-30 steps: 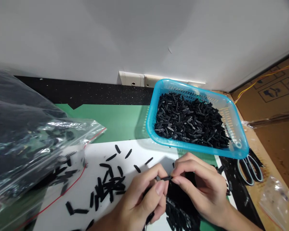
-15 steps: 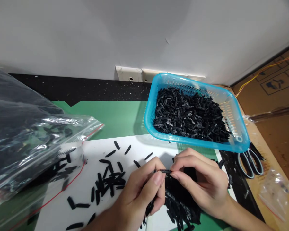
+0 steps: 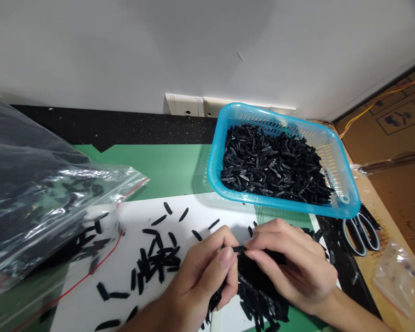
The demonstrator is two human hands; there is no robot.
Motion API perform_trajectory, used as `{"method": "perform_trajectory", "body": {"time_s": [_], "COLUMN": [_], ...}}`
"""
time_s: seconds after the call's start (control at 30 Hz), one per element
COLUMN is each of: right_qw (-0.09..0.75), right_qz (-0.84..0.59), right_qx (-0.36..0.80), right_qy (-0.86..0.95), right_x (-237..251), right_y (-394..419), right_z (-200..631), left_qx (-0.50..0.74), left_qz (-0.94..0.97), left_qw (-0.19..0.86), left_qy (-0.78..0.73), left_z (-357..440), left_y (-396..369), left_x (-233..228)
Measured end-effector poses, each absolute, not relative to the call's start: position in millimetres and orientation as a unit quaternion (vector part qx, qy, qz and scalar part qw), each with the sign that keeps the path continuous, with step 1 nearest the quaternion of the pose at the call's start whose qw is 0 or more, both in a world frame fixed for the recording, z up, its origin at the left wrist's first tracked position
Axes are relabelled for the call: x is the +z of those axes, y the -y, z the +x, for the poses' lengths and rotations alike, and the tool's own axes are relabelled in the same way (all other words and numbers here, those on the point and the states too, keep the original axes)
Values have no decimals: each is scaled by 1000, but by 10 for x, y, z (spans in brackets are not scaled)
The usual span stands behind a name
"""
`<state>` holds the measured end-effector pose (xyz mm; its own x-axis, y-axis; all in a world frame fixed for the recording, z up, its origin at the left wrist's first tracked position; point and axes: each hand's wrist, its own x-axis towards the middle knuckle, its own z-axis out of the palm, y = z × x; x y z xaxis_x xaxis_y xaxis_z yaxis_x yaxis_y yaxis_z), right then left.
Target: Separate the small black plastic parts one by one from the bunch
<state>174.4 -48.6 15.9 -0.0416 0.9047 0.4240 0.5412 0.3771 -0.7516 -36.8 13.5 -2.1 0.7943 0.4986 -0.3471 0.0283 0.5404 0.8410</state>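
- Head view. Left hand [image 3: 200,281] and right hand [image 3: 293,265] meet at the near edge of the white sheet [image 3: 200,214]; fingertips of both pinch one small black plastic piece [image 3: 238,249] between them, held level just above the sheet.
- Left hand: thumb and forefinger pressed on the piece's left end; more black pieces show under its curled lower fingers.
- Right hand: thumb and forefinger closed on the piece's right end, other fingers curled over a dark heap of pieces [image 3: 259,295] on the near right part of the sheet.
- Loose black pieces [image 3: 157,263] scattered over the sheet's middle, left of the hands.
- Blue plastic basket [image 3: 335,147] at the sheet's far right corner, heaped with the same black parts.
- Clear zip bag [image 3: 44,203], red seal line, lies over the sheet's left edge; dark parts inside.
- Scissors [image 3: 361,235] right of the sheet, just beside the basket's near corner.
- Small clear bag [image 3: 396,272] near the table's right edge.
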Motion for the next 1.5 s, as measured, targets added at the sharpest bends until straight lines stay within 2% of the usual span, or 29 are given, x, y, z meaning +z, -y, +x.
{"method": "perform_trajectory", "body": {"time_s": [0.97,1.13,1.23,1.4,1.5], "right_qw": [474,476,467,441,454], "right_qz": [-522,-524,-521,-514,-532], "right_qx": [209,194,158,26,1], "right_qy": [678,679,697,736,715], "right_x": [130,142,151,140,149], "right_y": [448,419,442,499,481], "right_z": [1734,1719,1726,1805,1829], "left_qx": [162,134,123,123,122], "left_qz": [432,418,403,387,387], "left_qw": [838,849,852,863,865], "left_qy": [-293,-295,-310,-301,-295], "left_z": [-365,-362,-355,-338,-335], "left_y": [-137,-167,-191,-233,-241], "left_x": [5,21,50,87,76]}}
